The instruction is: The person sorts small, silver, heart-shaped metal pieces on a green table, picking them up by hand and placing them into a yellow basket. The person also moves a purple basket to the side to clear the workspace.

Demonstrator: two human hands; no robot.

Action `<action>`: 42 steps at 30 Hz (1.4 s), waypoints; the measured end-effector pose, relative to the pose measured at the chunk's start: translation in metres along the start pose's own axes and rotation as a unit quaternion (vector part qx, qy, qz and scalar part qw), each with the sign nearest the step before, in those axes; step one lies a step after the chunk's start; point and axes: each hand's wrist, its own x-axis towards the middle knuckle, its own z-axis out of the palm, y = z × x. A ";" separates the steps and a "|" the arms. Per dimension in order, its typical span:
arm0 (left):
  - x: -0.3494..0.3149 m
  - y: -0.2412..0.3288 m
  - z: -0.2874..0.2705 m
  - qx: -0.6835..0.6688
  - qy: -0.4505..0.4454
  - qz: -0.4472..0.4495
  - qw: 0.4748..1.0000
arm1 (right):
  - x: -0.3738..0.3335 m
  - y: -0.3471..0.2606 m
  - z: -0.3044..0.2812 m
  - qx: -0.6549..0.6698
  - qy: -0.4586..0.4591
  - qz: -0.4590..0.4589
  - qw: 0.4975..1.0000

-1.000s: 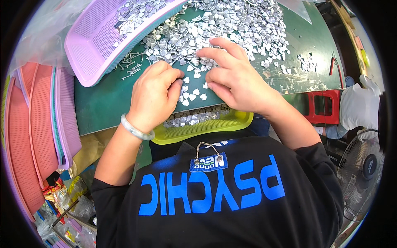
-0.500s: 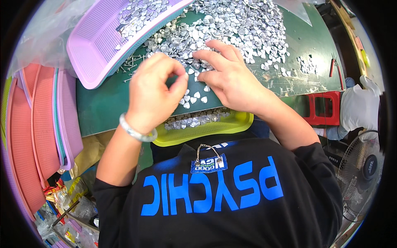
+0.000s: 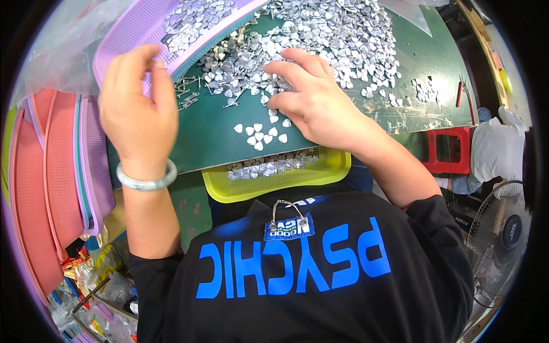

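My left hand (image 3: 137, 106) is raised over the near end of a purple mesh basket (image 3: 117, 54). Its thumb and index fingertips stand slightly apart, with nothing visible between them; the other fingers are partly hidden. My right hand (image 3: 311, 94) rests at the near edge of a big pile of silver heart-shaped pieces (image 3: 320, 34), fingers spread, tips on or just above the hearts. Several loose hearts (image 3: 259, 136) lie on the green table (image 3: 200, 134) in front of it. More hearts (image 3: 197, 23) lie inside the purple basket.
Small metal pins (image 3: 187, 94) lie beside the basket. A yellow-green basket (image 3: 257, 191) holding hearts sits below the table edge. Pliers with red handles (image 3: 459, 94) lie at the right, near a small heap of pieces (image 3: 426, 90). Stacked baskets (image 3: 60, 171), a red stool (image 3: 449, 151) and a fan (image 3: 509, 231) stand around.
My left hand has moved left and up from the loose hearts to the purple basket, and its pinch has loosened. My right hand has shifted only slightly; more loose hearts are uncovered.
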 end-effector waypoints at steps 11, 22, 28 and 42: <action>-0.044 0.039 0.028 -0.178 -0.251 -0.038 0.951 | -0.002 0.000 -0.003 -0.003 -0.009 0.003 1.000; -0.048 0.046 0.033 -0.224 -0.283 -0.019 0.932 | -0.010 -0.002 -0.010 0.010 -0.017 0.002 1.000; -0.049 0.046 0.030 -0.206 -0.314 0.033 0.926 | -0.015 -0.004 -0.015 0.031 -0.037 -0.003 0.999; -0.041 0.047 0.047 -0.160 -0.269 0.037 0.949 | -0.009 0.003 -0.006 0.012 0.010 0.008 1.000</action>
